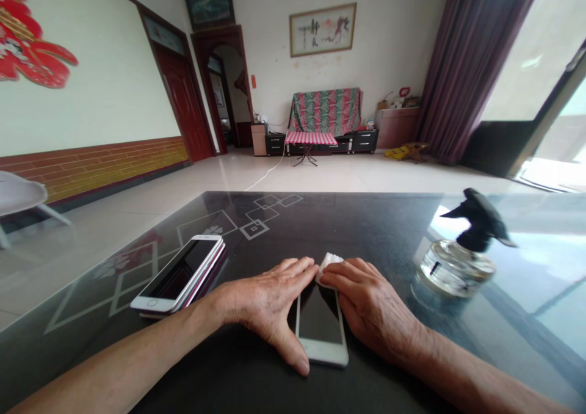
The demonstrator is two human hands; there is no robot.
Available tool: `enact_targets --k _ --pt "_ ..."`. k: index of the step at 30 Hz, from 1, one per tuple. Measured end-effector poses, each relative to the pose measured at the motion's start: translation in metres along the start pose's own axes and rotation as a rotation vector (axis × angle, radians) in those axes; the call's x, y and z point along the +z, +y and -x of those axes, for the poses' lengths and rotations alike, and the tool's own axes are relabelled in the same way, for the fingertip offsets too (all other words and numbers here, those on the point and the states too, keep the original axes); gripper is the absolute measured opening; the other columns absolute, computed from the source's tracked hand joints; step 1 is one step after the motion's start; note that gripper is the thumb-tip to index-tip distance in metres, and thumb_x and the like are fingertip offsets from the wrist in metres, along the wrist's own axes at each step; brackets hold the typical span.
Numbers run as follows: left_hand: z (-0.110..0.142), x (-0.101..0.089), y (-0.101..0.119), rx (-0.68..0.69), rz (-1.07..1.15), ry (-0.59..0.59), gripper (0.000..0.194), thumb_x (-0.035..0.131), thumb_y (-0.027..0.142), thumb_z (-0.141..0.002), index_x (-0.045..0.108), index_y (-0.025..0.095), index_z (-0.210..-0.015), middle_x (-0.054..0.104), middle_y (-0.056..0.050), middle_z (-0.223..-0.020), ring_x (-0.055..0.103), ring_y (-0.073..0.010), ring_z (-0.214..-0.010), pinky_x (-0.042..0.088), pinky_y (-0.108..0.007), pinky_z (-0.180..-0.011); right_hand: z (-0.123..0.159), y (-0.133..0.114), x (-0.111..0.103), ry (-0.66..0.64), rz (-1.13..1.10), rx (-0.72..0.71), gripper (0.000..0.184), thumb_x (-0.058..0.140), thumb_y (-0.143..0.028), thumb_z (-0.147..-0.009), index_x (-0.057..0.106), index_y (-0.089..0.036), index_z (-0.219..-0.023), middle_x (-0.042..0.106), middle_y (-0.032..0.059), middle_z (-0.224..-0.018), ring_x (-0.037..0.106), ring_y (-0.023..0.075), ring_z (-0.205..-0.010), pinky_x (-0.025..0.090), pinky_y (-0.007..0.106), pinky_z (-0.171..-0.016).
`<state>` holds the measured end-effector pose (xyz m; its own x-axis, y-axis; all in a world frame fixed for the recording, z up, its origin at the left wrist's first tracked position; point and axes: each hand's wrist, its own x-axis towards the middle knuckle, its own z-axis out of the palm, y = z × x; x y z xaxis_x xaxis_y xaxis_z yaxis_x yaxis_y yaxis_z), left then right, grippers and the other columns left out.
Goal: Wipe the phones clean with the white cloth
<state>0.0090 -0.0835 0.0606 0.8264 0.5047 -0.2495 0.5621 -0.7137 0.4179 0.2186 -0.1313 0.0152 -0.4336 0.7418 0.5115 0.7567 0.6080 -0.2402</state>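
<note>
A white-framed smartphone [320, 328] lies flat on the dark tabletop, dark screen up. My left hand [268, 298] braces its left side, thumb at the lower corner and fingers reaching toward the upper end. Closed around a folded white wipe [330, 260], my right hand [368, 301] presses on the upper part of the screen. Whether the wipe is cloth or paper I cannot tell. The phone's top end is hidden behind the hands. To the left rests a stack of phones [178, 273], the uppermost white with a home button.
A clear spray bottle [458, 267] with a black trigger head stands on the right of the glossy table [366, 218]. Beyond the table's far edge are a tiled floor, a small folding table [311, 138] and low cabinets. A white chair [21, 194] is at far left.
</note>
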Motion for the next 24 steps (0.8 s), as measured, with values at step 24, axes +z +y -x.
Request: enact_targets --k 24 --pt "-0.005 0.005 -0.023 0.14 0.041 0.116 0.131 0.084 0.051 -0.044 0.014 0.015 -0.149 0.014 -0.02 -0.154 0.011 -0.0392 -0.141 0.021 -0.052 -0.112 0.0 0.009 0.0 0.098 0.043 0.133 0.031 0.043 -0.008 -0.081 0.065 -0.021 -0.098 0.066 0.005 -0.101 0.054 0.0205 -0.093 0.043 0.038 -0.087"
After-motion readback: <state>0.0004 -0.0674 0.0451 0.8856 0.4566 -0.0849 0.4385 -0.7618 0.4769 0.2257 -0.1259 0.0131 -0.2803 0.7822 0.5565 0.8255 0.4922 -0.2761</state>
